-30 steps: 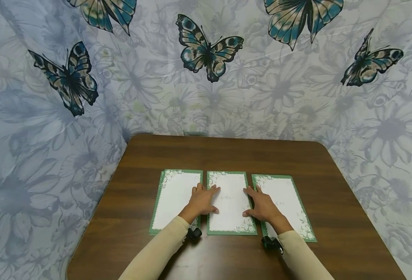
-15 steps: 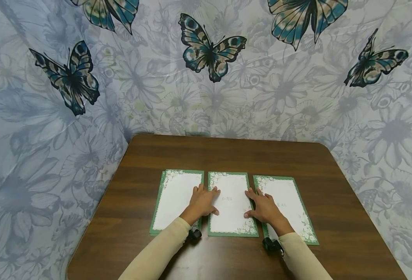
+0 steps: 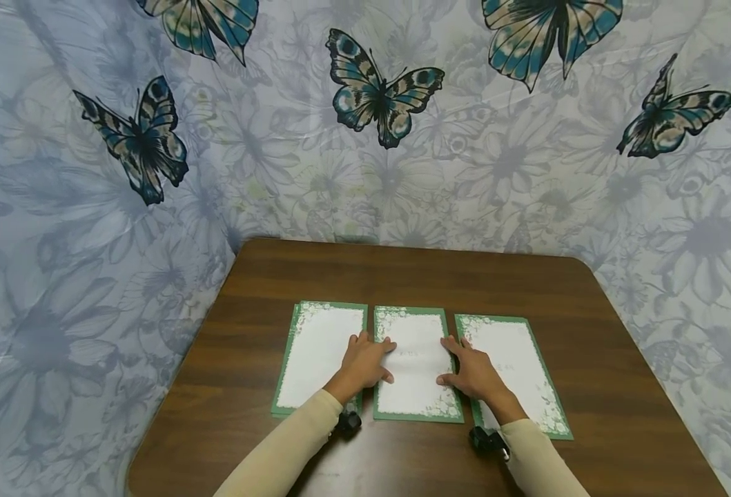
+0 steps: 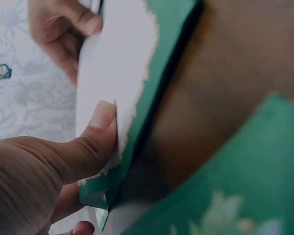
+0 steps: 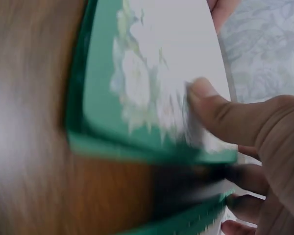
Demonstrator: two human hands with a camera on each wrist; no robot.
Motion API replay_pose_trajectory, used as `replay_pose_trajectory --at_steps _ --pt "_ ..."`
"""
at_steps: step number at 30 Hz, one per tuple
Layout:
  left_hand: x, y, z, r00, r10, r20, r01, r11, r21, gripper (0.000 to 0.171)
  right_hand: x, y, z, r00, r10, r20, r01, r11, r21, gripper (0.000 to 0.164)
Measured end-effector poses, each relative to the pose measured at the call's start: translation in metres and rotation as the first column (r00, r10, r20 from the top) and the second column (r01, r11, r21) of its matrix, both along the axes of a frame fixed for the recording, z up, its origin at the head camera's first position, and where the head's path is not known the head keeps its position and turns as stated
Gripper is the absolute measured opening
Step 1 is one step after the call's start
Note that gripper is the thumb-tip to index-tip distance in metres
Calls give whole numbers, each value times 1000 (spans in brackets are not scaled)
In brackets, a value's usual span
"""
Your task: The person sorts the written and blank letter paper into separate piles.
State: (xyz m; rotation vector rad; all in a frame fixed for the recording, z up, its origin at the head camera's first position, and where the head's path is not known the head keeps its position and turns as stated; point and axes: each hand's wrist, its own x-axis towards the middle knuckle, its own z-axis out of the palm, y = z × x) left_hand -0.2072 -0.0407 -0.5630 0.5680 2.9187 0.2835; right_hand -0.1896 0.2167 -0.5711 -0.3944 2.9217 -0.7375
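In the head view a white card (image 3: 416,393) with a green floral border lies between my hands, a small line of faint print on it. My left hand (image 3: 362,362) grips its left edge and my right hand (image 3: 473,373) its right edge. The left wrist view shows my left thumb (image 4: 100,122) on the white face of the card (image 4: 122,58), fingers beyond its edge. In the blurred right wrist view my right thumb (image 5: 206,100) presses the flowered face of the card (image 5: 152,73). My hands partly cover the left card (image 3: 324,338) and right card (image 3: 508,338).
The three matching cards form a row on a brown wooden table (image 3: 266,276). Another green edge shows behind the left card, so it seems to overlie one more. A butterfly-and-flower cloth (image 3: 502,193) hangs behind the table. Black wrist cameras are strapped under both sleeves.
The head view has shifted slightly, carrying table and cards a little rightward in the picture. Both hands keep nearly the same place at the middle card's edges.
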Motion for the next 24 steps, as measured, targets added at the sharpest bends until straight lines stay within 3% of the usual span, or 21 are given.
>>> replay_pose_trajectory --at_steps 6,11,14,17,20,21,24 --pt "4 0 -3 998 -10 -56 9 1000 -19 73 4 -16 2 990 -143 4 143 981 -131 72" --pt "4 -2 -5 998 -7 -66 5 1000 -26 73 4 -27 7 976 -218 -26 202 937 -285 67" --pt "4 -2 -4 998 -6 -66 4 1000 -31 73 3 -29 11 970 -243 -8 216 874 -435 63" --pt "5 -3 -4 997 -8 -72 6 1000 -29 72 0 -30 12 953 -292 79 281 757 -590 61" --pt "5 -4 -5 997 -9 -78 8 1000 -21 71 -2 -29 9 917 -355 184 384 654 -652 58" --pt "5 -4 -5 997 -8 -79 7 1000 -15 71 -2 -29 8 905 -366 216 413 640 -647 57" --pt "6 -4 -7 997 -2 -82 1 1000 -4 70 0 -27 3 885 -378 271 463 652 -600 53"
